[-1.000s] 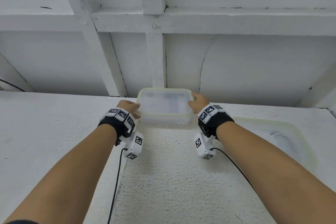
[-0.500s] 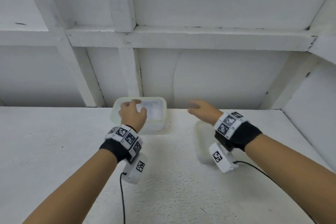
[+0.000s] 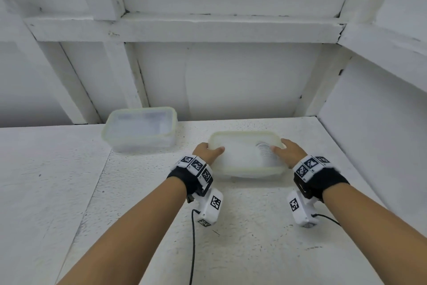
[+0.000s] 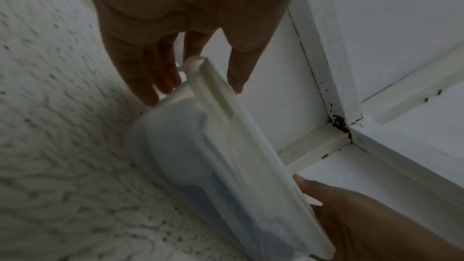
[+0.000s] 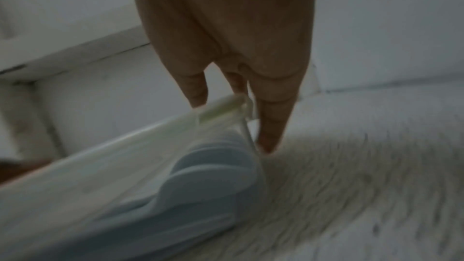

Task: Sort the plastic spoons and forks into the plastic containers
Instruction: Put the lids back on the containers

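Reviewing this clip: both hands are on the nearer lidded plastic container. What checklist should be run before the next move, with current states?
1. Left hand grips its end of the nearer translucent lidded plastic container: ok.
2. Right hand grips the opposite end: ok.
3. Lid seated all round: cannot tell.
4. Pale blue spoon bowls inside, no forks mixed in: cannot tell.
5. Second translucent lidded container stands apart, to the left: ok.
6. Rough white tabletop in front offers a bare spot: ok.

container (image 3: 246,169): translucent, pale green rim | wristbands (image 3: 321,178): black, black-and-white square markers | table (image 3: 242,250): speckled white
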The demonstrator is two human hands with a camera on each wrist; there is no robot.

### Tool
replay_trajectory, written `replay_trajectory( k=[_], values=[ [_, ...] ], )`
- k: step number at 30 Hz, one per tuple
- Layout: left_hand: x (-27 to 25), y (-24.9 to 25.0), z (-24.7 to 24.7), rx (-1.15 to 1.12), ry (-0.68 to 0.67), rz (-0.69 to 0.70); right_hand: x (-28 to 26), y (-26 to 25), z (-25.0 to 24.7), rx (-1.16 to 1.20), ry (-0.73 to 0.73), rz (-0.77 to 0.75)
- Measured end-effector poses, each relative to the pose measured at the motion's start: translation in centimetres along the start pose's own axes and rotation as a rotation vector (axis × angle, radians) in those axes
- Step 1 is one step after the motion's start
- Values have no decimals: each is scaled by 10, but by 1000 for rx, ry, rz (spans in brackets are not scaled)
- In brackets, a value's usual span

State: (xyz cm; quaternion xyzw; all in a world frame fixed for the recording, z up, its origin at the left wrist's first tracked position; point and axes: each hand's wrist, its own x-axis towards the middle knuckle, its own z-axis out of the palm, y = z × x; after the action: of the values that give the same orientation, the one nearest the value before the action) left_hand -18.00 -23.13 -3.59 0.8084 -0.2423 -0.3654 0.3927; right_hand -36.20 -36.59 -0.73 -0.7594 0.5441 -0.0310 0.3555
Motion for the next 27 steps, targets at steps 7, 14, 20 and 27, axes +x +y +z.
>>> replay_trajectory(
  k=[7,14,20,27],
  values=[
    [-12,-14,-38,-9,31,-10,-3,-6,13,259,-17,21],
    [-37,-67,-130,-105,111,-46,-28,-66,67,327,-136,-105],
    [-53,-103,-201,-98,214,-101,-37,-122,124,342,-209,-188],
    [-47,-123,-234,-92,283,-131,-42,-154,161,340,-223,-168]
  ],
)
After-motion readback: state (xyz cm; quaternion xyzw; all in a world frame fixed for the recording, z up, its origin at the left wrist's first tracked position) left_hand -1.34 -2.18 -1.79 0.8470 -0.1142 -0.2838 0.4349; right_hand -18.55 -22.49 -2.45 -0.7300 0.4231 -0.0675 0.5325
